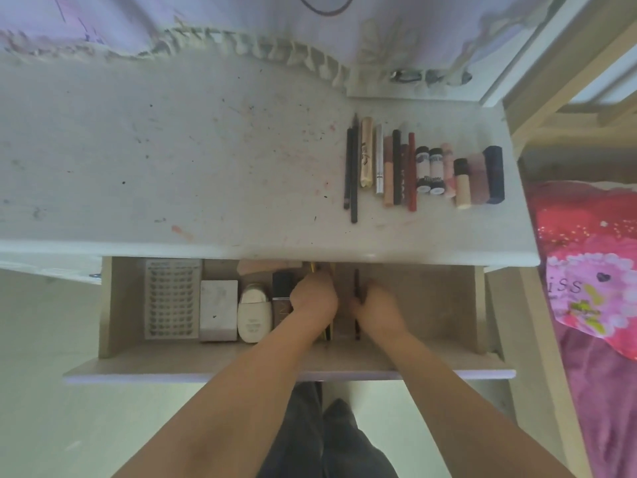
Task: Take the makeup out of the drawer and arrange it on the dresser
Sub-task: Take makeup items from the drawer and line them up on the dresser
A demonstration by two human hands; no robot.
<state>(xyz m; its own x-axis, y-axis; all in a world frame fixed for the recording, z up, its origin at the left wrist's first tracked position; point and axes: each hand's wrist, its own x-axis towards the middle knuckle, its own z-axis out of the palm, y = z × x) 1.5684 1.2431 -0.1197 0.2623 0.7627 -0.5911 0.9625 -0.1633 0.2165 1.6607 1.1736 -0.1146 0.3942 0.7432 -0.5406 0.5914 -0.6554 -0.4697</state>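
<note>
Both of my hands are down inside the open drawer below the tabletop. Farthest left of my left hand lies a clear tray of false lashes against the drawer's left wall. Between that tray and the hand sit a white box, a white rounded bottle and a dark foundation bottle, side by side; the last is just beside the hand's knuckles. A pinkish item lies at the back of the drawer, half under the tabletop's edge, beyond the left hand.

My left hand has its fingers curled around a yellow-and-dark slim item near the drawer's back; what exactly it is, I cannot tell. Another dark object pokes out beneath that wrist.

Just right of it, my right hand pinches a thin dark pencil, which runs front to back along the hand's inner side. To the right of this hand I see bare drawer floor.

Up and away from the right hand, on the tabletop's right end, the makeup already taken out lies in a tidy row: two dark pencils at its left, then slim tubes, small jars and stubby lipsticks, ending with a dark blue case. Beyond the tabletop's right edge lies a pink bedspread.
</note>
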